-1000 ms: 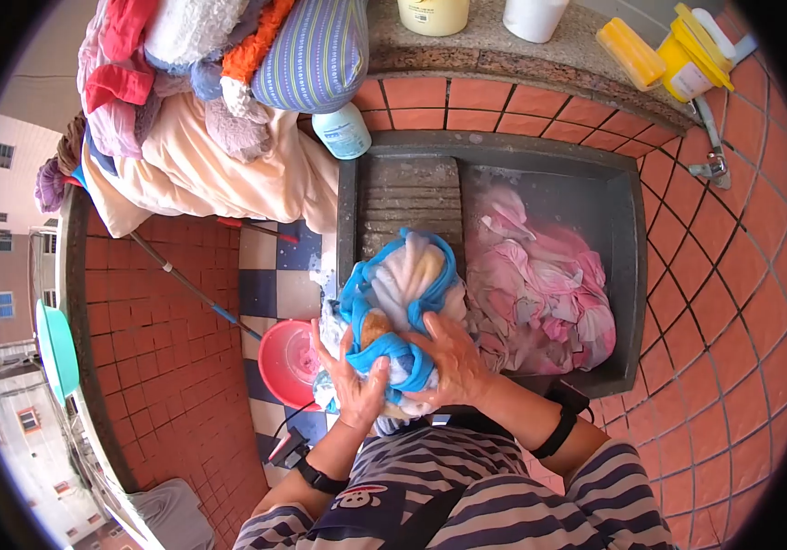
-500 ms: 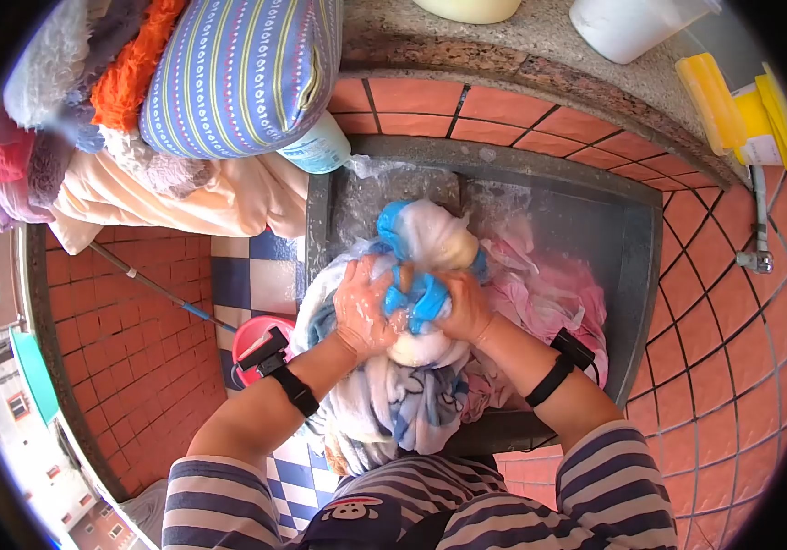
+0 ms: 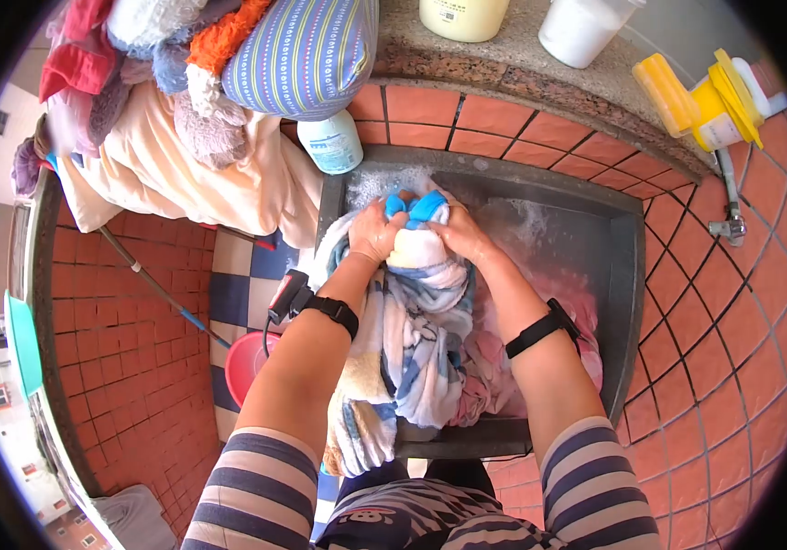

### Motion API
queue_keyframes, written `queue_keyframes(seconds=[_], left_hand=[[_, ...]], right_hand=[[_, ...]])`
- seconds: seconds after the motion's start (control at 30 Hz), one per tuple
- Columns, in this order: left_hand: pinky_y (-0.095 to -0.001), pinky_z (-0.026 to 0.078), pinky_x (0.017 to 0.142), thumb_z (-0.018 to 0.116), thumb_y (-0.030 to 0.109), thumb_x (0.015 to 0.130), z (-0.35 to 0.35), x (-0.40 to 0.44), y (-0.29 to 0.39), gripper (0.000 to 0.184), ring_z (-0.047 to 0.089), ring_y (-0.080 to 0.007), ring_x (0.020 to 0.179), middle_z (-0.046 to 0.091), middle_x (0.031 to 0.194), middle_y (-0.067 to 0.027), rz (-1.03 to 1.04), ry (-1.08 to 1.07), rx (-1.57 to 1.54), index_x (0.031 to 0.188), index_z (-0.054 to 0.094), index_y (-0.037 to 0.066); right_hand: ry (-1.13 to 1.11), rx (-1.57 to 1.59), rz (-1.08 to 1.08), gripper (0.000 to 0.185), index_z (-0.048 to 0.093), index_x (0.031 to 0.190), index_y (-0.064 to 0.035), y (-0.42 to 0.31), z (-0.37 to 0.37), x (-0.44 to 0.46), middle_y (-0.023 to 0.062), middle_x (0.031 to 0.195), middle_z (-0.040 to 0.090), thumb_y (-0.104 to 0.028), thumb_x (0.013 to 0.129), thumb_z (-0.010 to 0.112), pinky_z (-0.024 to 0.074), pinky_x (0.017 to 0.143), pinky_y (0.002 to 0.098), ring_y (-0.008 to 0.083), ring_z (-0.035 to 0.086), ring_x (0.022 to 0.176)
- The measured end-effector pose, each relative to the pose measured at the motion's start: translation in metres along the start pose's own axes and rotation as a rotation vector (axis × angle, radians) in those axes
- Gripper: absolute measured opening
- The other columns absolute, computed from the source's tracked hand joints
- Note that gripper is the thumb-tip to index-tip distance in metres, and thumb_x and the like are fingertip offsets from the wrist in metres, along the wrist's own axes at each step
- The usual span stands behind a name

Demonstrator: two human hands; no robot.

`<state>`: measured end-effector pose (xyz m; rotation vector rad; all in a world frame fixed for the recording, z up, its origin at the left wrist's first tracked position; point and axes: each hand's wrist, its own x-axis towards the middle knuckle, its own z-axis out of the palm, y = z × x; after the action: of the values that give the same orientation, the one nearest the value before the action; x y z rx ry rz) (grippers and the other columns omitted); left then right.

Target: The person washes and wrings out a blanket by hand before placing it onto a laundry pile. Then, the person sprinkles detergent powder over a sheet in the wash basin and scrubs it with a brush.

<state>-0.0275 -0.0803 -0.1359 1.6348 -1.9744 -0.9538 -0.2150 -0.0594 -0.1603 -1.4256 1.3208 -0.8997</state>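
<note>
Both hands grip one wet, multicoloured plush cloth [image 3: 421, 321] with a bright blue edge, over the left part of a dark stone sink [image 3: 627, 302]. My left hand [image 3: 377, 229] is closed round the cloth on the left of the blue edge. Facing it, my right hand [image 3: 460, 231] holds the same cloth on the right side. The cloth hangs down over the sink's front edge and covers most of the washboard area. Pink wet cloth [image 3: 494, 367] lies in the cloudy water to the right, partly behind my right forearm.
A blue-white bottle [image 3: 331, 144] stands by the sink's back left corner. Bedding [image 3: 201, 165] and a striped pillow [image 3: 302, 60] are piled at the upper left. A pink basin [image 3: 245, 367] sits on the floor. Tubs [image 3: 465, 16] line the ledge; a tap [image 3: 731, 225] is right.
Both hands have moved forward with the cloth, toward the sink's back edge, and the arms are stretched out. More of the cloth now trails over the front edge. The camera view has shifted.
</note>
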Motion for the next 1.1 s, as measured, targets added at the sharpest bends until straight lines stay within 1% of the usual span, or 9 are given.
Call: queue_keyframes(seconds=[0.07,0.23,0.33,0.4,0.5,0.67,0.77,0.9,1.1], left_hand=[[-0.0455,0.044,0.091,0.055,0.040,0.073,0.000,-0.019,-0.001,0.044,0.054,-0.0459,0.103,0.054,0.113,-0.0332,0.085,0.066,0.005,0.102,0.065,0.007],[-0.0441,0.043,0.078,0.062,0.026,0.059,-0.059,-0.141,0.050,0.037,0.049,-0.0370,0.085,0.053,0.106,-0.0173,0.581,-0.052,0.051,0.092,0.063,0.010],[-0.0427,0.041,0.077,0.065,0.025,0.052,-0.083,-0.211,0.071,0.030,0.047,-0.0322,0.088,0.054,0.110,-0.0117,0.704,-0.061,0.003,0.078,0.063,0.009],[-0.0445,0.040,0.080,0.065,0.022,0.051,-0.090,-0.251,0.067,0.029,0.048,-0.0342,0.093,0.054,0.112,-0.0120,0.663,-0.102,-0.001,0.077,0.062,0.009],[-0.0503,0.038,0.094,0.066,0.017,0.050,-0.094,-0.303,0.044,0.025,0.046,-0.0415,0.107,0.053,0.115,-0.0144,0.558,-0.012,-0.055,0.072,0.061,0.007],[-0.0507,0.021,0.109,0.063,0.023,0.072,-0.088,-0.361,0.044,0.069,0.013,-0.0428,0.139,0.013,0.148,-0.0273,-0.117,0.405,-0.782,0.130,0.031,0.004],[-0.0509,0.018,0.109,0.061,0.041,0.079,-0.064,-0.350,0.054,0.090,0.011,-0.0420,0.139,0.012,0.148,-0.0295,-0.161,0.338,-0.308,0.148,0.014,0.010],[-0.0555,0.032,0.092,0.068,0.033,0.060,-0.024,-0.335,0.039,0.032,0.035,-0.0485,0.111,0.038,0.124,-0.0275,0.037,0.433,0.118,0.079,0.066,0.007],[-0.0509,0.038,0.075,0.062,0.024,0.051,-0.029,-0.291,0.032,0.029,0.044,-0.0431,0.090,0.049,0.100,-0.0223,0.160,0.237,0.110,0.074,0.065,0.006]], right_hand=[[-0.198,0.211,0.252,0.064,0.047,0.132,-0.0025,-0.063,-0.025,-0.028,0.0156,0.130,0.051,-0.034,0.081,0.068,0.0324,0.103,0.0332,0.0215,0.045,0.123],[0.242,0.205,0.518,0.097,0.030,0.145,-0.0097,-0.049,-0.028,-0.045,0.0202,0.148,0.028,-0.077,0.077,0.045,0.0250,0.108,0.0465,0.0351,0.027,0.136],[0.162,0.149,0.436,0.095,0.036,0.141,-0.0053,-0.021,0.006,-0.043,0.0193,0.147,0.030,-0.076,0.078,0.045,0.0254,0.109,0.0382,0.0283,0.028,0.137],[0.016,0.035,0.320,0.072,0.062,0.116,-0.0034,-0.065,0.011,-0.066,0.0132,0.113,0.062,-0.066,0.080,0.054,0.0397,0.094,0.0351,0.0234,0.055,0.109],[-0.207,0.047,0.266,0.057,0.064,0.107,-0.0026,-0.096,0.023,-0.109,0.0087,0.096,0.066,-0.051,0.078,0.067,0.0443,0.084,0.0312,0.0174,0.059,0.094],[0.070,-0.302,-0.195,0.044,0.063,0.089,-0.0006,-0.152,0.059,-0.215,0.0243,0.133,0.043,-0.030,0.060,0.080,0.0351,0.099,0.0437,0.0370,0.044,0.120],[0.049,-0.404,-0.273,0.038,0.064,0.077,-0.0045,-0.180,0.090,-0.267,0.0227,0.131,0.043,-0.032,0.057,0.079,0.0346,0.095,0.0493,0.0406,0.045,0.113],[-0.069,-0.505,-0.460,0.026,0.067,0.065,-0.0154,-0.125,0.106,-0.300,0.0155,0.110,0.056,-0.039,0.058,0.074,0.0412,0.078,0.0437,0.0352,0.052,0.097],[-0.194,-0.372,-0.495,0.025,0.068,0.064,-0.0136,-0.103,0.075,-0.254,0.0121,0.099,0.059,-0.038,0.061,0.073,0.0457,0.064,0.0378,0.0267,0.058,0.079]])
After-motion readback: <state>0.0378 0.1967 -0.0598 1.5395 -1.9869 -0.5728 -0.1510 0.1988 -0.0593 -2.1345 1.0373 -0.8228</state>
